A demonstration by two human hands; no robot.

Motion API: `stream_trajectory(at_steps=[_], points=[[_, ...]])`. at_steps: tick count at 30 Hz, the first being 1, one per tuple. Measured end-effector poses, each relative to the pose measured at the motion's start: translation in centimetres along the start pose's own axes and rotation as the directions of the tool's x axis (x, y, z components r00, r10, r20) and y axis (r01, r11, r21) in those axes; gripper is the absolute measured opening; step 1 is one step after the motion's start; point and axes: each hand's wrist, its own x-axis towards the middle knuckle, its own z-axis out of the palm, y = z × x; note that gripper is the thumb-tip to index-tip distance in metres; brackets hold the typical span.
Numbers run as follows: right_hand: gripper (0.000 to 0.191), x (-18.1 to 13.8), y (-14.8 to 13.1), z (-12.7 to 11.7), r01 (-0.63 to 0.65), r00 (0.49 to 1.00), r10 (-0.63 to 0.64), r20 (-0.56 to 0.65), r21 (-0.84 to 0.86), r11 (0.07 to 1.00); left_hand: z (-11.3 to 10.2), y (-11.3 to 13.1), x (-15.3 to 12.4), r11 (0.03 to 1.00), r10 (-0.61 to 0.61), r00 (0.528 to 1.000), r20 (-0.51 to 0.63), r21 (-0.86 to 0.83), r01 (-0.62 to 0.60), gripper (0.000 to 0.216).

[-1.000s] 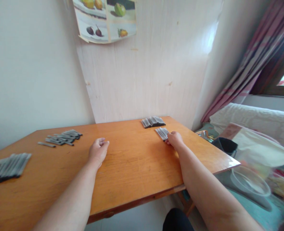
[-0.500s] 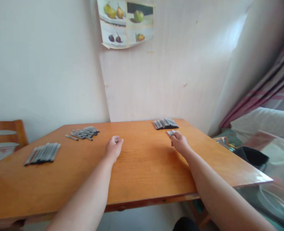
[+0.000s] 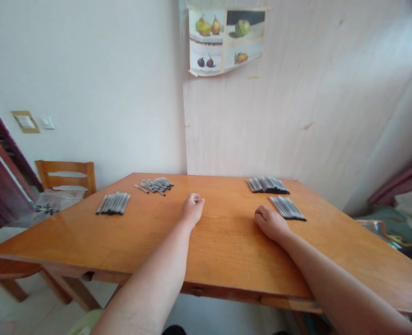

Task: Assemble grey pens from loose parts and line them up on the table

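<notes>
the fingers of the right hand (image 3: 270,223) are curled in loosely, knuckles up, holding nothing that shows; the hand rests on the table (image 3: 227,246) toward its right side. just beyond it and a little to the right lies a neat row of grey pens (image 3: 287,208), side by side and close to the hand but apart from it. a second row of pens (image 3: 268,185) lies further back, near the far edge of the table by the wall.

the fingers of the left hand (image 3: 192,209) are closed into a loose fist, and whether anything sits inside it cannot be told. this hand rests on the table near the middle, well apart from the right hand. beyond it, toward the far left corner, lies a loose heap of pens (image 3: 156,184), with one or two strays at its left end. nearer the left edge lies another tidy row of pens (image 3: 113,204).

behind the left edge of the table stands a wooden chair (image 3: 65,173), with a clear plastic bag (image 3: 50,204) beside it. on the wall above the far edge hangs a fruit poster (image 3: 225,39), its lower edge curling.
</notes>
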Motion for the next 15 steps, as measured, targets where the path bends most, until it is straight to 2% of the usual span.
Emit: stream_trajectory(at_steps=[9,15], points=[[0.025,-0.1,0.2,0.1,0.019,0.999,-0.015,0.040,-0.087,0.996,-0.1,0.6,-0.5,0.998,-0.048,0.998,-0.031,0.048,0.050,0.030],[0.031,0.0,0.7,0.3,0.065,0.996,-0.057,0.074,-0.114,0.991,-1.1,0.9,-0.7,0.978,-0.100,0.991,-0.092,0.173,0.114,0.029]])
